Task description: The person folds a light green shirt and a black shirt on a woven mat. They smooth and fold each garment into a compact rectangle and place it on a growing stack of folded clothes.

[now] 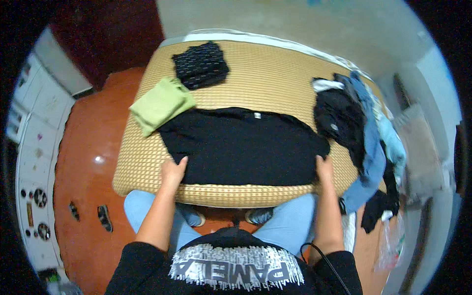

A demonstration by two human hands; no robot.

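Note:
A black T-shirt [247, 147] lies spread flat on a bed with a woven mat [280, 81], its neckline and small white tag on the far side. My left hand [174, 170] grips its left edge near the sleeve, thumb on top and fingers partly hidden. My right hand [324, 169] pinches the right edge by the other sleeve. A folded light green garment [160, 105] touches the shirt's far left corner. Beyond it sits a folded black garment with small white marks [201, 65].
Jumbled clothes lie on the right: a black garment [337, 114], blue jeans [372, 147] and a light blue garment [392, 143] hanging over the edge. A clear plastic bag [391, 243] is at lower right. Sandals [104, 218] rest on the red floor [92, 147] at left.

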